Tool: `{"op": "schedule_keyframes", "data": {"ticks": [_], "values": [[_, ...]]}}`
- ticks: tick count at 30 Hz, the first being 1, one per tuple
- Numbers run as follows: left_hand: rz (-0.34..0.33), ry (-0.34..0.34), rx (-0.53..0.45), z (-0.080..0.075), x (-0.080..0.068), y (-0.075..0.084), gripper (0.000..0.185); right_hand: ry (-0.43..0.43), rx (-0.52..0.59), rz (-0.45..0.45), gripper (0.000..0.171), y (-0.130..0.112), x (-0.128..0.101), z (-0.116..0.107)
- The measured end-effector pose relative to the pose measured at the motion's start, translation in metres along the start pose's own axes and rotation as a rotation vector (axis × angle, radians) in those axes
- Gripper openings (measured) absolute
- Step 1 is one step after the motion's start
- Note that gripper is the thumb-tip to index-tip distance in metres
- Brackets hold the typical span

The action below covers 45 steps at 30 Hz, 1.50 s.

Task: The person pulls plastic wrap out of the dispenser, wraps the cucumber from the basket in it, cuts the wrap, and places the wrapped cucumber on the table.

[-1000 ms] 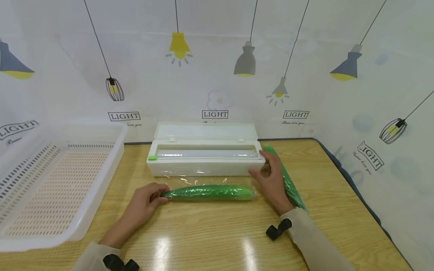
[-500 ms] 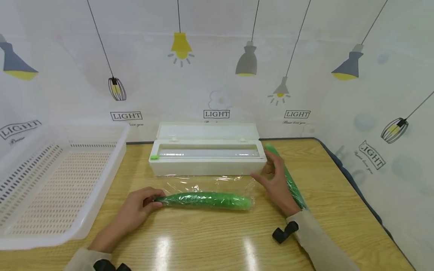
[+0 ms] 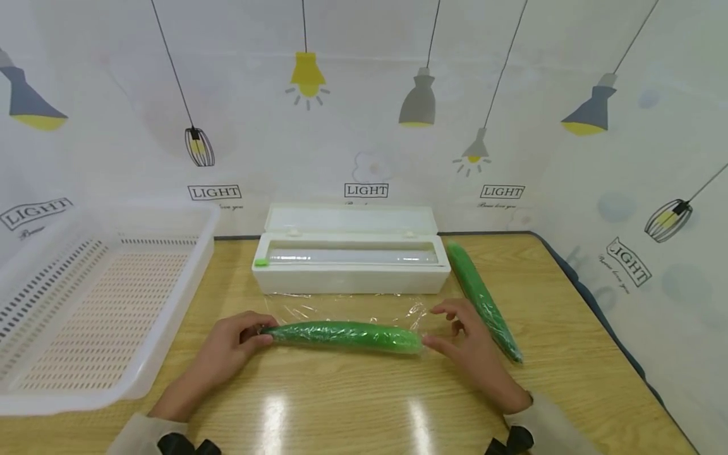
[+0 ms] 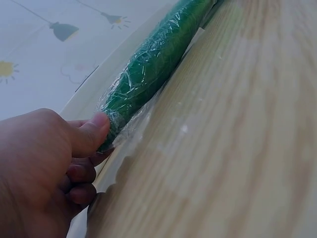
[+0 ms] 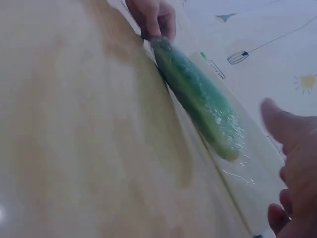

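A green cucumber (image 3: 347, 336) in clear plastic wrap lies crosswise on the table in the head view. My left hand (image 3: 227, 347) pinches its darker left end between thumb and fingers, also plain in the left wrist view. Near the pale right end is my right hand (image 3: 474, 354), thumb and fingers spread apart. In the right wrist view a gap shows between that hand (image 5: 299, 163) and the cucumber (image 5: 198, 99). A thin sheet of plastic wrap (image 3: 341, 308) stretches from the cucumber back to a white wrap dispenser (image 3: 352, 279), whose lid stands up.
A second wrapped cucumber (image 3: 485, 303) lies slanted right of the dispenser, close to my right hand. On the left stands a white perforated basket (image 3: 170, 328). A patterned cloth backdrop (image 3: 364, 95) rises behind the wooden table (image 3: 341, 404).
My right hand has left the dispenser's right end and come forward to the cucumber's right end. The left hand has drawn the cucumber slightly toward me, with more film showing behind it.
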<state>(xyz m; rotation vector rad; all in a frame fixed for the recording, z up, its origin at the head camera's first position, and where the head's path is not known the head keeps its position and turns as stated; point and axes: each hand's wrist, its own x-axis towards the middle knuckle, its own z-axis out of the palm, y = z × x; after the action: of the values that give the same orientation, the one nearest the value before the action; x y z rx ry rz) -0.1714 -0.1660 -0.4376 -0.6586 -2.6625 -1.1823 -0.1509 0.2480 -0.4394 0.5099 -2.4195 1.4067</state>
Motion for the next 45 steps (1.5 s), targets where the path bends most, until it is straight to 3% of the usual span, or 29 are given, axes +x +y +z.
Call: {"op": "schedule_keyframes", "data": {"ticks": [4,8,14,21,24,29,35,45], "values": [[-0.033,-0.007,-0.030,0.002,0.000,0.000,0.018,-0.107,-0.084,0.007,0.051,0.002,-0.010,0.002],[-0.043,-0.023,-0.051,0.003,0.000,0.001,0.017,-0.121,-0.112,0.036,0.043,0.002,-0.011,0.003],[-0.043,-0.018,-0.065,0.004,0.001,0.003,0.016,-0.154,-0.090,0.011,0.043,0.005,-0.012,0.004],[-0.067,-0.044,-0.063,0.003,0.002,0.006,0.013,-0.144,-0.074,0.026,0.036,0.004,-0.013,0.004],[-0.044,-0.024,-0.070,0.004,0.003,0.006,0.014,-0.144,-0.054,0.026,0.033,0.002,-0.014,0.004],[0.003,0.003,-0.064,0.005,0.003,0.003,0.026,-0.143,-0.060,-0.024,0.027,0.003,-0.015,0.006],[-0.041,-0.016,-0.126,0.005,0.000,0.003,0.038,-0.141,-0.100,-0.058,0.019,0.006,-0.016,0.007],[-0.045,0.005,-0.107,0.006,0.000,0.002,0.028,-0.147,-0.118,-0.034,0.015,0.006,-0.016,0.006]]}}
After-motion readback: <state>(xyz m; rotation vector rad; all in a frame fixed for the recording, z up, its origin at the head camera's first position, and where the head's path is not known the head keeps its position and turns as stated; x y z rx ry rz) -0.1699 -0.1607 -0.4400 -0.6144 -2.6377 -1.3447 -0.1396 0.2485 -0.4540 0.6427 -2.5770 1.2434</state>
